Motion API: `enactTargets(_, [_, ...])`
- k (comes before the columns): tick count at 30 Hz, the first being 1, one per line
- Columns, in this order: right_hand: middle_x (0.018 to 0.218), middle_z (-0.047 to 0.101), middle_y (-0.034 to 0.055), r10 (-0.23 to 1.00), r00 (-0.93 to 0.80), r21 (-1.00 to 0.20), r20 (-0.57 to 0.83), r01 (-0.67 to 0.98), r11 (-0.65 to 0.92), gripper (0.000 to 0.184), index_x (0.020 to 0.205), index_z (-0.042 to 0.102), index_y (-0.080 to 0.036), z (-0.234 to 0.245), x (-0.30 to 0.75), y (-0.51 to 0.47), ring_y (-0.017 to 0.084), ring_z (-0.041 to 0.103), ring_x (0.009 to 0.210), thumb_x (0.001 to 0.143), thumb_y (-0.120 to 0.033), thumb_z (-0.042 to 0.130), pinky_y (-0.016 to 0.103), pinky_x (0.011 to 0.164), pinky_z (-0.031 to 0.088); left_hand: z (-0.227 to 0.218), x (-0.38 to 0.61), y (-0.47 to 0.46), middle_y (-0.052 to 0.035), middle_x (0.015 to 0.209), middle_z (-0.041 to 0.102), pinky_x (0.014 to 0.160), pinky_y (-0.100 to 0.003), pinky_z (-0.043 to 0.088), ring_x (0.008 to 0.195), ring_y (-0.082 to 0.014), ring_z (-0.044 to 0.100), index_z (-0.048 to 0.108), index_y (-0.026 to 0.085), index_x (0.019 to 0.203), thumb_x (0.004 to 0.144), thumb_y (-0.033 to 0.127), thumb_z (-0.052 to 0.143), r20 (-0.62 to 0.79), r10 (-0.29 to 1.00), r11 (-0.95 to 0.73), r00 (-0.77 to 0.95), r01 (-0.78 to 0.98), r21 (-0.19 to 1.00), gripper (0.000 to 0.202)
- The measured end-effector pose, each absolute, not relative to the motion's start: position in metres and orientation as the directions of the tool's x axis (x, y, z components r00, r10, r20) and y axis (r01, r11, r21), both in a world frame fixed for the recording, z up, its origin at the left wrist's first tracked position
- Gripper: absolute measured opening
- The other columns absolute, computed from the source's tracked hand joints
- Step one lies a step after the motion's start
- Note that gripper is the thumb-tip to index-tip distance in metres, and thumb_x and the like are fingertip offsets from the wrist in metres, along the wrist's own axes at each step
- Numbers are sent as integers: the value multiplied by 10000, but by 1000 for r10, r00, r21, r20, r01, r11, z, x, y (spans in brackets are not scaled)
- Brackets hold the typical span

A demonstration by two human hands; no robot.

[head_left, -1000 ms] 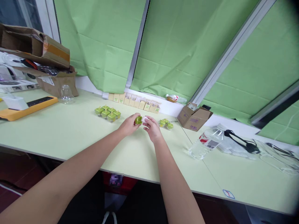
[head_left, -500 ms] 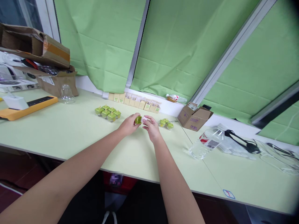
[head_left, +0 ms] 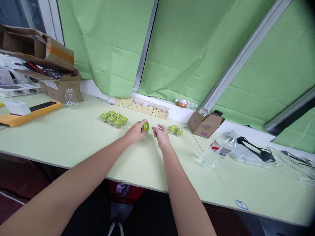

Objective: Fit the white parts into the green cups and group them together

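My left hand [head_left: 136, 131] is closed around a small green-lidded container [head_left: 146, 127], tilted on its side with its green face towards my right hand. A short gap away, my right hand [head_left: 161, 135] pinches a small white piece [head_left: 154, 127] between thumb and fingers; its exact kind is too small to make out. To the left on the table stands a group of several similar green-lidded containers [head_left: 114, 119], clear below and with little upright knobs. Close to the right of my right hand is a smaller group of green-lidded containers [head_left: 175, 130].
Several small beige boxes [head_left: 140, 107] line the table's back edge. To the right are an open cardboard box [head_left: 206, 123], a large clear bottle [head_left: 218, 150] and a black headset [head_left: 256, 150]. Leftward lie a clear plastic dome [head_left: 71, 99], an orange-edged device [head_left: 31, 113] and stacked cardboard boxes [head_left: 59, 88].
My right hand has drawn slightly right, away from the green-lidded container, with the white piece in its fingers. The container has turned a little in my left hand, showing more of its green face.
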State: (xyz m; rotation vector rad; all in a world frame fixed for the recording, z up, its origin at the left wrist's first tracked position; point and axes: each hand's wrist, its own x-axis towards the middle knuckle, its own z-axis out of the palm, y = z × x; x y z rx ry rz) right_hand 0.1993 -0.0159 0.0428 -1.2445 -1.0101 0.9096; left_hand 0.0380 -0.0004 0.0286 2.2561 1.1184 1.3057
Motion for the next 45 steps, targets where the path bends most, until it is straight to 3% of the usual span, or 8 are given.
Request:
enactTargets(5, [821,659,13,961,251,-992,118,-9,124,317,937,658,-214,46,199,-17,151,638,702,656,-360,664,249,575,486,29,38,0,-20,900,607,661,-268,429,729,-163,551,539,245,1156,790,213,607,594,748,-653,295,484,582,373])
enactTargets(12, [893,660,24,955,209,-975,211,116,190,487,1144,607,-211,37,195,-13,163,658,744,689,-363,691,301,673,548,27,38,2,-19,879,599,654,-268,427,722,-164,543,547,240,1146,788,197,595,591,742,-662,318,489,568,364])
enactTargets(18, [859,685,-6,929,119,-901,350,313,300,339,1021,622,-249,31,193,-15,145,636,730,721,-391,690,290,714,533,26,37,2,-24,878,591,669,-278,429,748,-177,548,574,246,1138,771,160,590,610,731,-669,305,495,554,377])
enactTargets(22, [920,699,9,918,98,-868,385,377,323,337,1056,667,-255,32,191,-18,155,656,782,743,-379,686,307,790,528,25,36,4,-37,899,604,696,-292,450,775,-189,560,588,244,1187,770,155,596,605,737,-661,301,507,554,426])
enactTargets(29, [971,705,22,917,83,-884,391,312,348,380,1085,686,-250,30,191,-14,160,672,792,732,-385,718,326,793,553,21,38,9,-89,1094,655,873,-348,494,958,-225,611,603,214,1271,764,137,596,619,740,-661,263,459,594,513])
enactTargets(38, [997,687,50,965,55,-967,256,11,256,476,1077,692,-198,33,190,-14,158,670,786,644,-360,804,355,762,601,18,42,15,-49,1101,706,839,-312,533,941,-195,647,648,199,1215,703,97,590,569,790,-613,228,252,749,525])
enactTargets(45, [1031,699,55,962,45,-963,269,37,267,509,1104,706,-196,35,192,-17,154,664,793,637,-365,816,352,769,594,17,42,16,-51,1125,702,859,-327,537,954,-202,652,655,202,1221,689,94,601,558,801,-598,217,233,767,546])
